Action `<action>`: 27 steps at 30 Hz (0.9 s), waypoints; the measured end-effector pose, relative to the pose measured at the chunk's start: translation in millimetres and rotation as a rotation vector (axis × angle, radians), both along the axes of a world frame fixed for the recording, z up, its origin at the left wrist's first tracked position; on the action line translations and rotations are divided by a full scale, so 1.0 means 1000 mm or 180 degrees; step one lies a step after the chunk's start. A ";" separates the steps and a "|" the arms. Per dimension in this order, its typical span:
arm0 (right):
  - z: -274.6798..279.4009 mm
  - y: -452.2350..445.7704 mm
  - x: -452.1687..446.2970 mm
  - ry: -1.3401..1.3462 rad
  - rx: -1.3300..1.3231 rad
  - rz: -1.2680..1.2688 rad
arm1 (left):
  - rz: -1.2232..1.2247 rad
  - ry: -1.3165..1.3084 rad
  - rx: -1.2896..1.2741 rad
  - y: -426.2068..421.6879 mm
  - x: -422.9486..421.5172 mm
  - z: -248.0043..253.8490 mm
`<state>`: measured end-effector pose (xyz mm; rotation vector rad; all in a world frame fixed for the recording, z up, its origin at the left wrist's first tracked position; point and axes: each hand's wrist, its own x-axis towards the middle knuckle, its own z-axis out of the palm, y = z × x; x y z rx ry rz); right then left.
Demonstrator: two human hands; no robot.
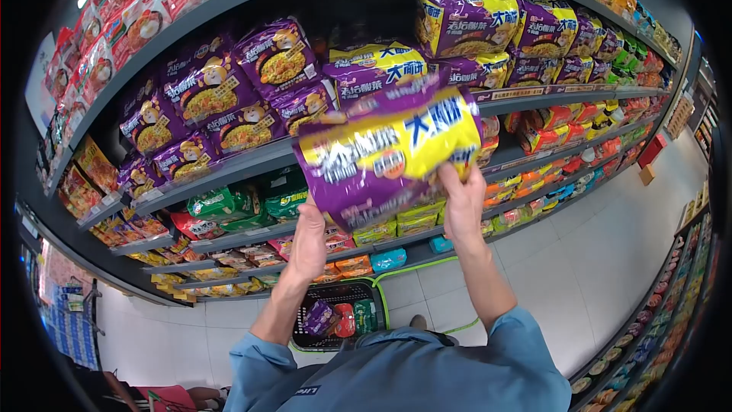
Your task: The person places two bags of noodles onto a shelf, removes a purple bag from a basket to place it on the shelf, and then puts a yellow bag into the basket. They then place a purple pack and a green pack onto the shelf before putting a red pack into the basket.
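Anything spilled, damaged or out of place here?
No spill or tear shows. One oddity: a dark gap on the grey shelf, above a purple-and-yellow noodle pack, though neighbours stack higher. The blurred purple-and-yellow pack in the right hand tilts.

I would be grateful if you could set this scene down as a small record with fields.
held item: large purple-and-yellow glossy plastic pack, tilted, partly blurred
right hand: right hand gripping the pack's lower right edge
left hand: left hand at its lower left edge; fingers mostly hidden
shelf ahead: long grey shelf bearing purple printed packs
basket: black plastic basket with green trim, below the hands
basket contents: purple pack, red pack, green pack
floor: pale tiles
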<state>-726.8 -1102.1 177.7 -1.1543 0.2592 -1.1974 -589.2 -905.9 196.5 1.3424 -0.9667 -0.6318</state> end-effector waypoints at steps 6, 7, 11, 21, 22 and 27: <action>0.062 -0.045 0.045 -0.0423 -0.0534 0.0008 | 0.1103 -0.1247 -0.0429 -0.072 0.018 0.061; 0.066 -0.054 0.054 -0.0406 -0.0665 -0.0085 | 0.1105 -0.1228 -0.0569 -0.083 0.029 0.066; 0.080 -0.089 0.089 -0.0347 -0.1000 -0.0373 | 0.1300 -0.1820 -0.0891 -0.114 0.055 0.093; 0.088 -0.127 0.141 -0.0288 -0.1192 -0.0890 | 0.1524 -0.1815 -0.0909 -0.161 0.104 0.100; 0.090 -0.127 0.144 -0.0242 -0.1229 -0.1127 | 0.1668 -0.1751 -0.0964 -0.165 0.101 0.101; 0.084 -0.137 0.168 -0.0398 -0.1547 -0.1156 | 0.2234 -0.2177 -0.1000 -0.179 0.097 0.107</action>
